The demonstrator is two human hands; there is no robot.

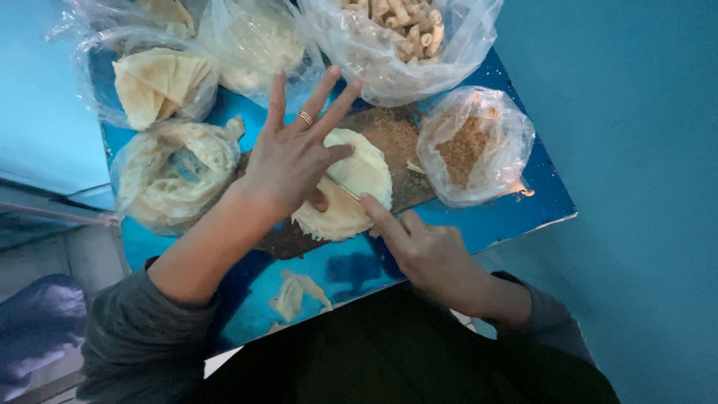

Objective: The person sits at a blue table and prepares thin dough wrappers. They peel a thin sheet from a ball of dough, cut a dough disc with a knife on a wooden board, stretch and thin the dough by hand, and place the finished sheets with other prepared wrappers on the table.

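A pale round pastry sheet stack [357, 183] lies on a dark wooden board [396, 135] in the middle of a shiny blue table [516, 213]. My left hand [295, 153], with a ring on one finger, presses flat on the left part of the sheet, fingers spread. At the sheet's near edge my right hand [419, 243] holds a thin knife [344, 187] that lies across the sheet, index finger stretched along it.
Clear plastic bags ring the board: brown crumbs [467, 146] at right, rolled pastries [400, 30] behind, folded sheets [161, 82] and round sheets [176, 172] at left. Pastry scraps [295, 292] lie near the front edge. A blue wall stands at right.
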